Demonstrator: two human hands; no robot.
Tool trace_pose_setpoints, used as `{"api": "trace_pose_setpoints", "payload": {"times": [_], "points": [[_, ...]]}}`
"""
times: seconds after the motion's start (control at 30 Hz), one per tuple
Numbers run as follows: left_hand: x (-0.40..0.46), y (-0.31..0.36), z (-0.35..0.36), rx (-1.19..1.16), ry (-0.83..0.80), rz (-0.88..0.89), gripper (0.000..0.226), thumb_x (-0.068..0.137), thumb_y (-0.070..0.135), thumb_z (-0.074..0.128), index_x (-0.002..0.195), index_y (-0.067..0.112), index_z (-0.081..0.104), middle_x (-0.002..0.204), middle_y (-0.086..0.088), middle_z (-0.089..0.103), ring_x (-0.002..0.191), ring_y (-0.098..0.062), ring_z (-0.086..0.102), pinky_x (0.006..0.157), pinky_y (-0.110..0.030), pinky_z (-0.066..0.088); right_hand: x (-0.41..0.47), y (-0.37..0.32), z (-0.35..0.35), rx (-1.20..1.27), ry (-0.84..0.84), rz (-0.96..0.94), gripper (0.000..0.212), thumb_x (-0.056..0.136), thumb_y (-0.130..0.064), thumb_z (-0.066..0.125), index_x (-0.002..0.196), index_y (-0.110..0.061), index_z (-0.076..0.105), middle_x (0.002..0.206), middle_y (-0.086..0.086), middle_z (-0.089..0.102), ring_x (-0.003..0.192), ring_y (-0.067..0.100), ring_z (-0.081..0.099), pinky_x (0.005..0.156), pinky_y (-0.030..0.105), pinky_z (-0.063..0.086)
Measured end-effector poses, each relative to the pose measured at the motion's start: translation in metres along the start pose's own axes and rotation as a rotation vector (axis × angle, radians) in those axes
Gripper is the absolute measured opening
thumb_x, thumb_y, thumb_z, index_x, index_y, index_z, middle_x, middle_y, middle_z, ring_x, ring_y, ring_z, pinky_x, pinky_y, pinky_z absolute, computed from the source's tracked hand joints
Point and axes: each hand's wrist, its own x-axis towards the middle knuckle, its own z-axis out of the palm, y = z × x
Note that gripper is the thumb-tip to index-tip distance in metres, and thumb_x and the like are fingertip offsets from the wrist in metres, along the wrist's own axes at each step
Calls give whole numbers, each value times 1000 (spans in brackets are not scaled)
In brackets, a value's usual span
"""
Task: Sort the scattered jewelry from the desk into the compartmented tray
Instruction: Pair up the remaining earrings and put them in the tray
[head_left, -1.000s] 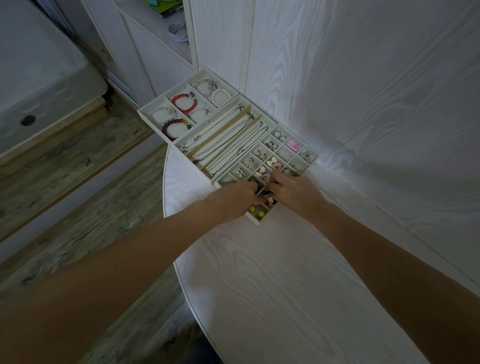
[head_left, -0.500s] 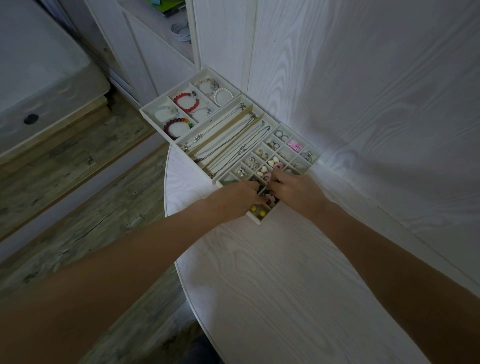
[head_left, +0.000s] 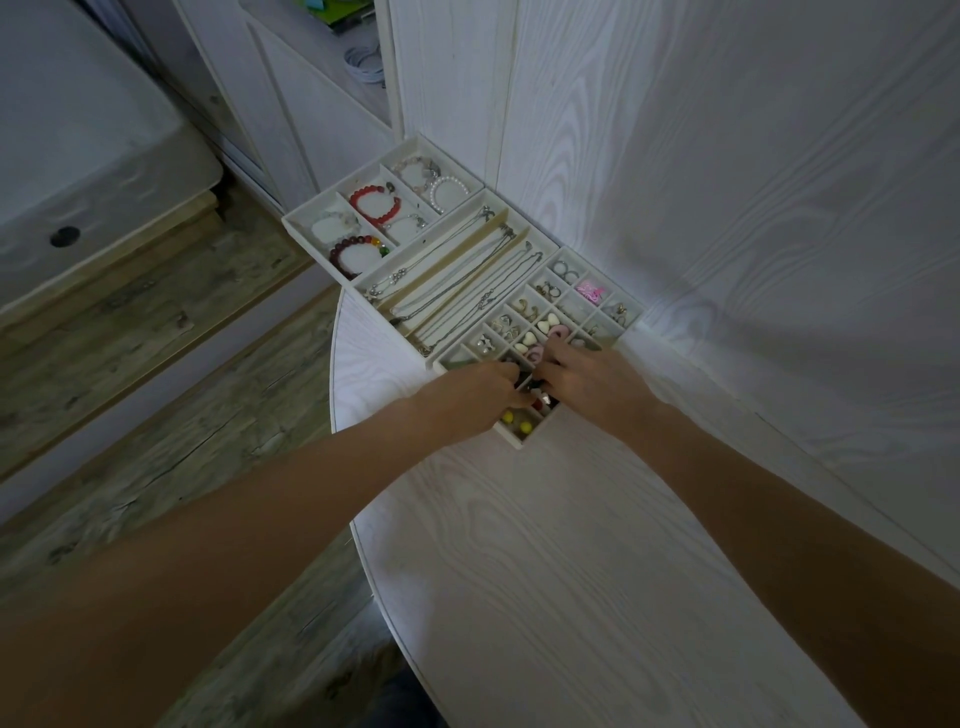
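- White, flocked and split into many small square cells, the compartmented jewelry tray (head_left: 615, 283) sat at the far corner of the pale wood-grain desk (head_left: 597, 571), pushed against the wall panels, probably so it would not slide while being filled.
- Beside it lay a long-slotted tray of silver chain necklaces (head_left: 467, 280), each chain stretched along its own slot, which would keep them from tangling.
- Farther out, a third tray overhung the desk edge, holding a red bead bracelet (head_left: 375, 203), a white pearl bracelet (head_left: 448, 193) and a dark red bead bracelet with a green bead (head_left: 358, 253), one or two to a cell.
- Both arms reached in over the near cells of the small-cell tray.
- Knuckles up, the left hand (head_left: 475, 397) had its fingers curled down toward a cell; they seemed pinched on some small piece, but what it was could not be told.
- With fingers bent over the neighbouring cells, the right hand (head_left: 592, 384) hid its fingertips, so I cannot tell whether it gripped anything or only steadied the tray.
- Pale heart-shaped studs (head_left: 546, 326) and a bright pink charm (head_left: 589, 291) already filled cells; yellow bead earrings (head_left: 517, 422) lay in the nearest one.
- No loose jewelry showed on the desk, so the sorting looked close to finished.
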Motion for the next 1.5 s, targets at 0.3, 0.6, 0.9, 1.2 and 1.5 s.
{"api": "trace_pose_setpoints", "payload": {"times": [0.3, 0.6, 0.9, 1.2, 1.5], "points": [[-1, 1, -3, -17, 2, 0, 45, 100, 8, 34, 142, 25, 40, 131, -5, 49, 116, -14, 48, 92, -23, 41, 2, 0, -4, 8, -22, 52, 30, 52, -4, 89, 76, -4, 70, 82, 13, 62, 42, 16, 56, 35, 20, 43], [-2, 8, -13, -138, 111, 35, 38, 94, 0, 47, 129, 10, 57, 116, -16, 60, 100, -26, 60, 74, -25, 46, 6, 1, -6, 36, -134, 68, 20, 68, 0, 78, 85, -1, 68, 88, 15, 58, 58, 25, 62, 42, 23, 36], [3, 11, -13, -94, 19, -64, 41, 102, 14, 31, 140, 17, 43, 132, -7, 49, 116, -17, 48, 86, -21, 39, 8, -1, -12, 22, -117, 60, 29, 53, 1, 86, 75, -5, 69, 77, 10, 58, 48, 20, 57, 42, 17, 26], [1, 12, -14, -76, 73, -33, 41, 99, 7, 34, 138, 16, 46, 128, -9, 51, 114, -21, 51, 80, -23, 40, 8, -2, -16, 57, -160, 72, 33, 50, 0, 87, 75, -6, 68, 76, 9, 57, 49, 20, 56, 43, 18, 25], [1, 16, -16, -24, 55, -48, 41, 102, 12, 29, 142, 16, 40, 129, -9, 48, 115, -20, 49, 86, -24, 41, 6, -2, -14, 110, -157, 106, 24, 60, -1, 83, 80, -5, 69, 80, 11, 57, 52, 24, 59, 41, 21, 32]]}}
